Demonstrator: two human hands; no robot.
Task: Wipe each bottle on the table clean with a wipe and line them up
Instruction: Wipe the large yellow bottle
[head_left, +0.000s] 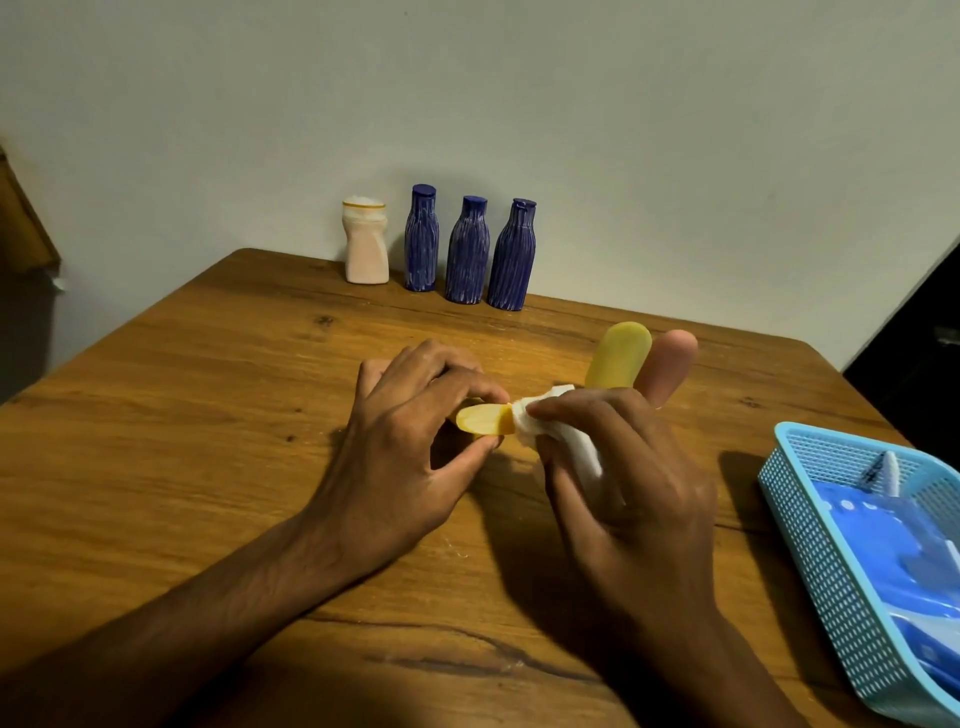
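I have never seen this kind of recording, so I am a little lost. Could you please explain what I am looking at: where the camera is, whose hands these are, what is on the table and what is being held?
There is no machine here. A person wears a camera on the head, looking forward and down at their own two bare hands.

The left hand pinches a small yellow bottle. The right hand has its grip on a white wipe, pressed against the bottle's end.

On the wooden table, by the wall, four bottles stand in a row: one pale bottle and three dark blue bottles. Beyond the right hand are a yellow bottle and a pink bottle. At the right edge sits a light blue basket holding blue packets.
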